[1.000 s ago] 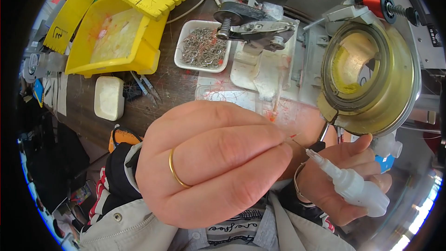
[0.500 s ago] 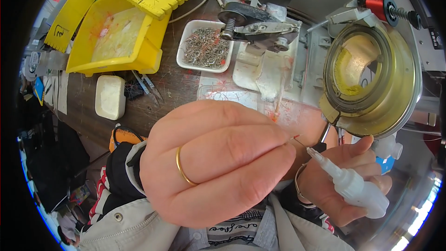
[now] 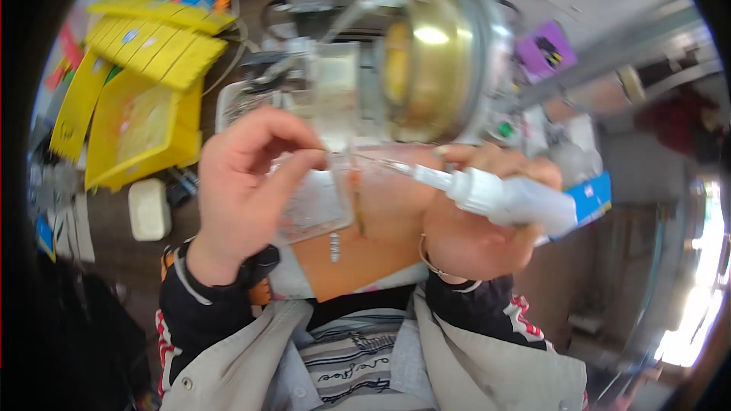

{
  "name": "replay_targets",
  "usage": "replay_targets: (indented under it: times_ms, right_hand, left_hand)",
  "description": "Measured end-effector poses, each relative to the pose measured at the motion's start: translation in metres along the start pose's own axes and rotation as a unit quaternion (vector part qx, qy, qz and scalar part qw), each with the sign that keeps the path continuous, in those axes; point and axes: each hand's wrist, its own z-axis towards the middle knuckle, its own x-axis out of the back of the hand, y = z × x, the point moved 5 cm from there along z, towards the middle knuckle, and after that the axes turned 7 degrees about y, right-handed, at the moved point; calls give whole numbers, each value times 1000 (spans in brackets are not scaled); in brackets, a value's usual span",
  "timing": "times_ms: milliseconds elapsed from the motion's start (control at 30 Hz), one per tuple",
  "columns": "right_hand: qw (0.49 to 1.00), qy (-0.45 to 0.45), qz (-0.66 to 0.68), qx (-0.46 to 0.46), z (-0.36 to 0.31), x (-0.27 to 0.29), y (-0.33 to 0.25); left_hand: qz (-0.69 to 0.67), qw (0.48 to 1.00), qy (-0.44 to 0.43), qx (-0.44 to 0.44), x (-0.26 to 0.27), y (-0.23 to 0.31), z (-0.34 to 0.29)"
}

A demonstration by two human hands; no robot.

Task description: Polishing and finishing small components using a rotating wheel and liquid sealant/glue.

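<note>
My left hand (image 3: 244, 175) pinches with thumb and forefinger above a clear plastic tray (image 3: 327, 213). A tiny thin piece with a red tip showed between those fingers a moment earlier; motion blur smears it here. In my right hand (image 3: 472, 251) lies a white plastic squeeze bottle (image 3: 525, 202) with a narrow, needle-like nozzle. My fingers curl around the bottle, and its nozzle points left toward the pinched fingertips, a short gap apart. Beneath both hands spreads an orange-brown work surface (image 3: 327, 266).
A yellow bin (image 3: 145, 175) with notched yellow boards (image 3: 152, 42) on it stands at left. Near it sits a small white dish (image 3: 149, 213). Ahead is a machine with a brass-coloured ring (image 3: 442, 68). A purple holder (image 3: 544, 46) and a blue box (image 3: 598, 202) are at right.
My left hand has moved down and left, away from the camera. My right hand and the bottle have shifted left and up, the bottle now lying nearly level. The whole view has turned rightward.
</note>
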Motion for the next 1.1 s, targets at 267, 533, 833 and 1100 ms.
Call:
replay_targets:
  times_ms: [267,533,833,1100]
  right_hand:
    - [989,78,-123,-38,30,75,-90]
    - [818,280,-485,129,90,198,-173]
    - [754,134,-624,-154,101,248,-104]
    - [853,88,-514,8,0,154,-110]
  left_hand:
    - [-25,997,-67,38,-3,-16,13]
    - [299,891,-45,-340,-18,25,1]
    - [261,894,23,-364,-6,36,-9]
    - [247,896,12,-370,-7,41,-7]
